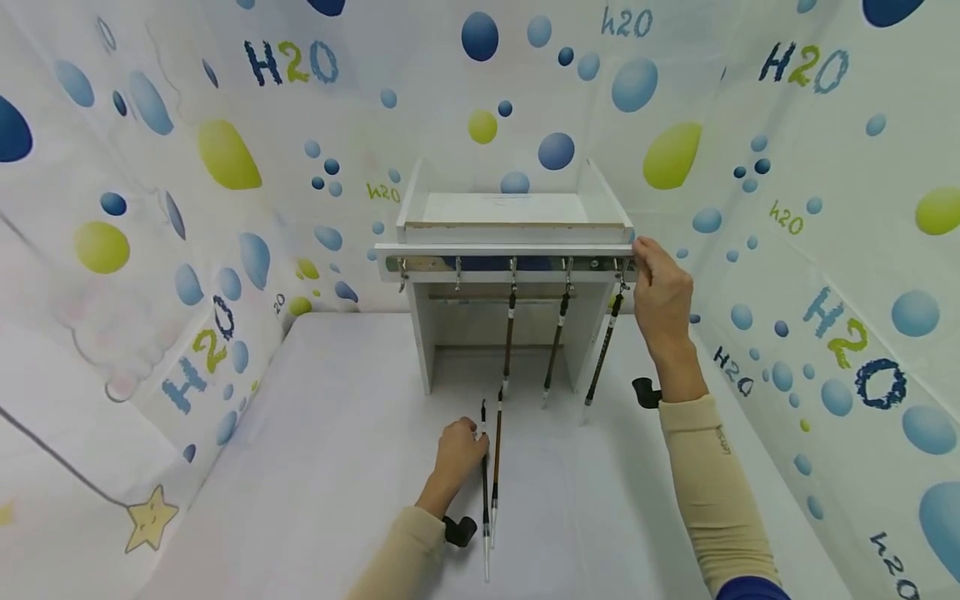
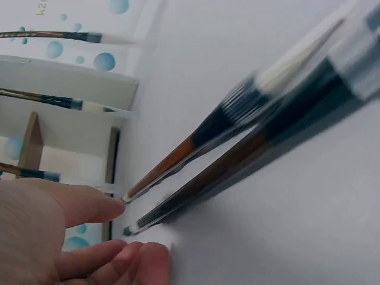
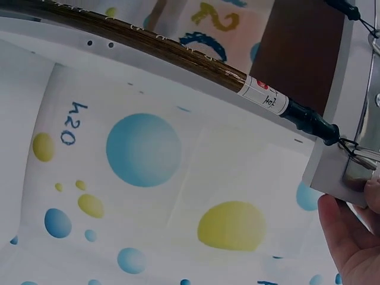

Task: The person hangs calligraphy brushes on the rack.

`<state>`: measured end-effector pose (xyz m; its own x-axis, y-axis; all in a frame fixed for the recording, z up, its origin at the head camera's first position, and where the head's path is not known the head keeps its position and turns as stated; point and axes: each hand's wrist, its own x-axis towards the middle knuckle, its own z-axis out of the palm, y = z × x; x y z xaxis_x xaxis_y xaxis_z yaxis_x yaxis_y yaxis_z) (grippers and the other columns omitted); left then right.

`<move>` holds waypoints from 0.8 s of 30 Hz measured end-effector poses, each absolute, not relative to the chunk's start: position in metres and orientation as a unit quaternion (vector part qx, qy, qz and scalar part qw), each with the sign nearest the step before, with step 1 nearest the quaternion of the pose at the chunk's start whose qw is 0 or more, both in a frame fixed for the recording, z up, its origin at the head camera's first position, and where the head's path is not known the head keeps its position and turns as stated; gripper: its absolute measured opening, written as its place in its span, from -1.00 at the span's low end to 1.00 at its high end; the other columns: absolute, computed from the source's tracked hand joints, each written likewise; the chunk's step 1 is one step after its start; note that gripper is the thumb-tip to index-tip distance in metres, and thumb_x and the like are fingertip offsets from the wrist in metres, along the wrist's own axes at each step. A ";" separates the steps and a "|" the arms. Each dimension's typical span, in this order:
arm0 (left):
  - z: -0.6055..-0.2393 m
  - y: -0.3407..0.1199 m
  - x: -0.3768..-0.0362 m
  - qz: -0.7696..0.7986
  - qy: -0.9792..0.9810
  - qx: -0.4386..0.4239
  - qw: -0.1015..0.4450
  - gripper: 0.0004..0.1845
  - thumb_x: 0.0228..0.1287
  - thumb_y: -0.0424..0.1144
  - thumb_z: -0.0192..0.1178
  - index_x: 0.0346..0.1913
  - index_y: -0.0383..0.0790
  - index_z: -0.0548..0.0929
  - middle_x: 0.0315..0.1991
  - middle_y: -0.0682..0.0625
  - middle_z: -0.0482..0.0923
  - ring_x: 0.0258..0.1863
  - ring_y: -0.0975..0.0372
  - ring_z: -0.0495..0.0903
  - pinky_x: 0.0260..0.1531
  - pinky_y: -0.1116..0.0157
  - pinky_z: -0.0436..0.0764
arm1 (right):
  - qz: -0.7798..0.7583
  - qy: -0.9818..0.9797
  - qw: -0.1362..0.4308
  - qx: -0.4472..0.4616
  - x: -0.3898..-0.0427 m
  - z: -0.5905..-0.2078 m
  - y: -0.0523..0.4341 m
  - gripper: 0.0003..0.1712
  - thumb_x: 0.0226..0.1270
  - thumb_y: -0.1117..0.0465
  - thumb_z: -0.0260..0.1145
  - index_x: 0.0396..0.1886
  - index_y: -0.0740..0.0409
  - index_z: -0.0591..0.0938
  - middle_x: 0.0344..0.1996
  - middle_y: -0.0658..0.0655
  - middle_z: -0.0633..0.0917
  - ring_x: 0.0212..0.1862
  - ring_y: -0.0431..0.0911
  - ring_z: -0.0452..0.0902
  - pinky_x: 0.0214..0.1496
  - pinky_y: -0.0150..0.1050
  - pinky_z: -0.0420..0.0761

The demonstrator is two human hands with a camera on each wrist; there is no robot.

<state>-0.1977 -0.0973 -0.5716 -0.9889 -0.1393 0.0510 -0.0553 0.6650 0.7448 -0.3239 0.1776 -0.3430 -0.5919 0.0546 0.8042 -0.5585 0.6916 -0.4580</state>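
Note:
On the white table lie two calligraphy brushes side by side, a dark brush (image 1: 484,487) and a brown brush (image 1: 497,454). My left hand (image 1: 457,454) is at their far ends; in the left wrist view its thumb and fingers (image 2: 153,261) are spread around the dark brush's end, with a gap showing. With my right hand (image 1: 663,287) I grip the right end of a white hook rail (image 1: 390,250) on the front of a white shelf stand (image 1: 422,342). Three more brushes hang from its hooks: one near the middle (image 1: 509,333), another (image 1: 556,346), and a rightmost one (image 1: 606,346).
The two leftmost hooks, one of them at the end (image 1: 402,271), carry nothing. The stand has an open tray top (image 1: 517,237). A patterned curtain (image 1: 322,150) surrounds the table (image 1: 337,433) at the back and sides.

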 end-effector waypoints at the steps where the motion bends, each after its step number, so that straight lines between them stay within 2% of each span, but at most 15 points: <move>1: -0.573 -0.095 -0.196 -0.405 -0.912 0.054 0.048 -0.67 0.23 -0.30 0.27 -0.11 -0.56 0.64 -0.27 -0.32 0.70 -0.48 0.12 0.63 -0.54 0.25 0.62 | 0.359 -0.816 0.425 0.154 -0.323 -0.344 0.178 -0.64 0.56 0.23 0.10 0.17 0.28 0.64 0.16 0.22 0.70 0.25 0.09 0.61 0.23 -0.10 0.61; 4: -0.575 -0.089 -0.191 -0.406 -0.911 0.064 0.036 -0.71 0.23 -0.30 0.26 -0.18 -0.55 0.64 -0.35 -0.30 0.68 -0.62 0.21 0.49 -0.67 0.34 0.49 | 0.358 -0.816 0.428 0.154 -0.322 -0.345 0.177 -0.65 0.56 0.24 0.09 0.16 0.30 0.65 0.16 0.22 0.69 0.24 0.09 0.62 0.21 -0.08 0.62; 7: -0.575 -0.084 -0.190 -0.396 -0.915 0.077 0.033 -0.77 0.23 -0.29 0.28 -0.32 -0.48 0.61 -0.49 -0.20 0.60 -0.68 0.23 0.42 -0.74 0.37 0.39 | 0.357 -0.815 0.430 0.156 -0.321 -0.346 0.176 -0.66 0.56 0.27 0.10 0.15 0.31 0.65 0.15 0.24 0.69 0.23 0.10 0.62 0.21 -0.07 0.62; 10: -0.574 -0.080 -0.192 -0.383 -0.919 0.086 0.026 -0.77 0.24 -0.29 0.30 -0.39 -0.43 0.56 -0.55 -0.15 0.53 -0.68 0.19 0.43 -0.75 0.33 0.40 | 0.357 -0.812 0.434 0.157 -0.322 -0.347 0.177 -0.66 0.55 0.30 0.10 0.15 0.32 0.65 0.15 0.26 0.69 0.23 0.11 0.62 0.20 -0.05 0.62; 15: -0.572 -0.076 -0.198 -0.358 -0.928 0.105 0.018 -0.80 0.27 -0.32 0.26 -0.36 -0.44 0.55 -0.53 -0.16 0.53 -0.64 0.15 0.50 -0.71 0.27 0.48 | 0.359 -0.810 0.437 0.156 -0.322 -0.345 0.177 -0.67 0.55 0.31 0.10 0.15 0.34 0.64 0.16 0.26 0.69 0.22 0.12 0.63 0.17 -0.03 0.64; 19: -0.574 -0.076 -0.199 -0.366 -0.924 0.107 0.017 -0.82 0.28 -0.39 0.20 -0.46 -0.35 0.49 -0.62 -0.07 0.44 -0.69 0.21 0.41 -0.76 0.34 0.39 | 0.360 -0.809 0.438 0.155 -0.321 -0.345 0.176 -0.67 0.54 0.33 0.10 0.15 0.35 0.64 0.16 0.26 0.69 0.21 0.12 0.64 0.15 -0.02 0.65; 24: -0.574 -0.079 -0.196 -0.387 -0.917 0.097 0.024 -0.73 0.24 -0.41 0.18 -0.56 -0.21 0.37 -0.70 0.04 0.27 -0.74 0.27 0.25 -0.81 0.40 0.24 | 0.357 -0.809 0.441 0.155 -0.321 -0.346 0.176 -0.66 0.53 0.34 0.10 0.15 0.36 0.64 0.16 0.27 0.69 0.16 0.14 0.67 0.10 0.00 0.68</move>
<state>-0.1961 -0.0793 -0.5740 -0.9801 -0.1960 -0.0307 -0.1588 0.6822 0.7137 -0.3214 0.1761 -0.3459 -0.5633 0.0636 0.8238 -0.5659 0.6968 -0.4407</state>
